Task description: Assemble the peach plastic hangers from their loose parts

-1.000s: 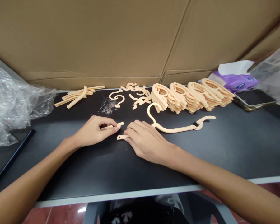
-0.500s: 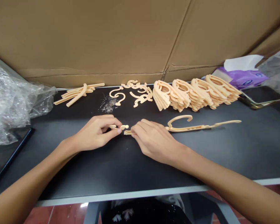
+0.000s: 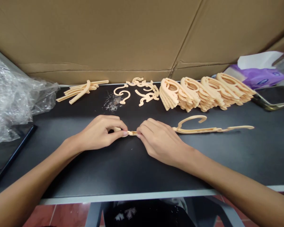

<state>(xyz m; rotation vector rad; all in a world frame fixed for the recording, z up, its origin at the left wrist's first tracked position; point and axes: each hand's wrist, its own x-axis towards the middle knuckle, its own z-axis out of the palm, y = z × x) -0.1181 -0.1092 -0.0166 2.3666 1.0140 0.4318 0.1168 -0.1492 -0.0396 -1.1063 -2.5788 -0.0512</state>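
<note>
Between finger and thumb, my left hand (image 3: pixel 104 132) pinches a small cream plastic hanger arm (image 3: pixel 117 129), mostly hidden by the fingers. Its knobbed end meets the tip of a cream plastic clothes hanger (image 3: pixel 198 130). My right hand (image 3: pixel 159 142) is closed over the near-left part of that hanger, covering its middle. The hanger's hook (image 3: pixel 192 118) curves up right of my hand, and a thin arm (image 3: pixel 239 127) reaches out to the right. Whether the two pieces are locked together I cannot tell.
At the back left lies a pile of hanger arms (image 3: pixel 82 90). Loose hooks (image 3: pixel 146 91) are scattered beside it, near white crumbs (image 3: pixel 112 104). Stacked folded hangers (image 3: pixel 203 93) stand right, by a purple tissue pack (image 3: pixel 260 77) and a phone (image 3: pixel 276 97). Bubble wrap (image 3: pixel 11 104) lies left.
The knobbed end of the piece in my left hand has come against the hanger's tip, where a gap showed before. The view has shifted slightly.
</note>
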